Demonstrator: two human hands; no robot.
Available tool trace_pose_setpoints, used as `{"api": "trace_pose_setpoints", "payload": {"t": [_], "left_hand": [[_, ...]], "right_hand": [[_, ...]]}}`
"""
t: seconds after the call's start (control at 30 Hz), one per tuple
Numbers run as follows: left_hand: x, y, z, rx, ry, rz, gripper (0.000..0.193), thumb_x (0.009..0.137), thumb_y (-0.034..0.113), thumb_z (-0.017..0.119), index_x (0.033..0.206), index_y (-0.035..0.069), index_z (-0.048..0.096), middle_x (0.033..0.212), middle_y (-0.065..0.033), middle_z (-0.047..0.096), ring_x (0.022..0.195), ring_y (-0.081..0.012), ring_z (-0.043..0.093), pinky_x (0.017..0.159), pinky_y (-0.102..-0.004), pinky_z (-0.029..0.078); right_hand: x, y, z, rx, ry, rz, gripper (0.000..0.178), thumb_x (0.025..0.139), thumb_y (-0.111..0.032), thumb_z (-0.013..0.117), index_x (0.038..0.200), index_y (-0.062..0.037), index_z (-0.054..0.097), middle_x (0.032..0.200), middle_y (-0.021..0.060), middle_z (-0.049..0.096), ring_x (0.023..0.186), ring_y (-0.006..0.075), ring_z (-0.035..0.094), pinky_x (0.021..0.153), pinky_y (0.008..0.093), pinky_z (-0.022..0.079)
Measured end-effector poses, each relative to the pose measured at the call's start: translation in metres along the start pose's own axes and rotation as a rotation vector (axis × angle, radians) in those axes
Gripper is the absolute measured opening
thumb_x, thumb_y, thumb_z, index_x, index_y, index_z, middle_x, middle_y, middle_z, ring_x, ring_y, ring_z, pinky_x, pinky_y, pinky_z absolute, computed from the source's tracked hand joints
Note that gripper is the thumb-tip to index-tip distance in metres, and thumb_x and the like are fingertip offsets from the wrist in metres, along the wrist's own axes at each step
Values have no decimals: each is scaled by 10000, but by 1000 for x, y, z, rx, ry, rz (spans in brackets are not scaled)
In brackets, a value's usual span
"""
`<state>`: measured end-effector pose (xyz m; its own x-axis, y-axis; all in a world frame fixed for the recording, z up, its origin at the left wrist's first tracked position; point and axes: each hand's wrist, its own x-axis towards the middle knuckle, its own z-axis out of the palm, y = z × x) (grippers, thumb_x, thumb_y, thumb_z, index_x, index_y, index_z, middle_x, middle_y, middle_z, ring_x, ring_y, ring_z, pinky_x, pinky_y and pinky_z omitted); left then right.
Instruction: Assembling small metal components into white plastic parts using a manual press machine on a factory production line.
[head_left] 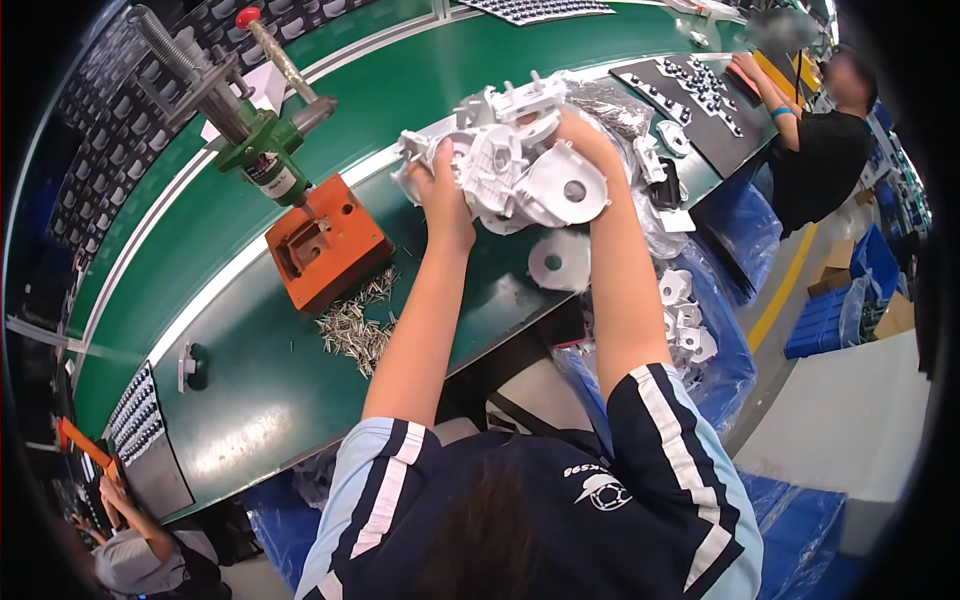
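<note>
Several white plastic housings (490, 165) are gathered in a heap between my two hands, above the green bench. My left hand (443, 200) grips the heap's left side, thumb up. On the right, my right hand (585, 140) reaches round the heap; its fingertips are partly hidden behind the parts. Below the heap, near the bench's front edge, is a single white housing (545, 270) with a round hole, slightly blurred. Left of my left hand, an orange fixture block (330, 245) sits under a green hand press (260, 155) with a red-knobbed lever.
Loose metal pins (360, 325) lie beside the orange block. A bag of metal pins (610, 105) sits behind my right hand. A blue-lined bin (735, 350) holds more white housings. Co-workers sit at the far right (830, 150) and lower left (150, 560), near dark trays of small parts.
</note>
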<state>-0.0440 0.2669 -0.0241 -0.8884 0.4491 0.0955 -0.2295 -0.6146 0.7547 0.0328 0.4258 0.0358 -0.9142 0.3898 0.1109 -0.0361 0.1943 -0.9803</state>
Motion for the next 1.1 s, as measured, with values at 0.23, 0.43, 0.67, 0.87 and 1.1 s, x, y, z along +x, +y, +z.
{"api": "trace_pose_setpoints", "payload": {"t": [0.23,0.43,0.67,0.87,1.1], "left_hand": [[-4,-18,-30,415,93,160,606,881,279,541,1304,-73,289,1262,-182,408,1119,-235,442,969,-313,329],[-18,2,-37,925,-21,72,845,846,488,530,1382,-60,175,1361,-292,268,1191,-372,414,1006,-376,318],[-31,51,-42,1337,-60,-164,878,836,588,471,1373,-50,194,1201,-318,482,1115,-428,488,938,-423,383],[-26,40,-67,1203,-204,40,713,911,461,427,1383,-21,194,1235,-289,469,1117,-409,490,936,-400,385],[-48,40,-83,1053,-319,-27,894,883,404,517,1409,6,-86,1387,-238,291,1261,-326,367,1031,-348,286]], "right_hand": [[27,42,25,-671,174,-182,640,712,-232,648,1305,-119,437,1038,243,597,978,361,582,871,398,447],[22,10,36,-691,72,-28,745,746,-158,607,1395,-169,241,1019,208,600,893,335,605,805,382,466],[48,18,56,-760,41,7,744,742,-244,617,1390,-157,263,920,168,628,786,302,625,738,366,485],[59,24,64,-823,24,-213,442,694,-316,617,1094,-132,638,1027,162,636,914,314,616,839,371,475],[74,26,62,-716,-4,23,333,760,-304,607,1049,-150,663,926,117,672,814,259,647,774,350,496]]}}
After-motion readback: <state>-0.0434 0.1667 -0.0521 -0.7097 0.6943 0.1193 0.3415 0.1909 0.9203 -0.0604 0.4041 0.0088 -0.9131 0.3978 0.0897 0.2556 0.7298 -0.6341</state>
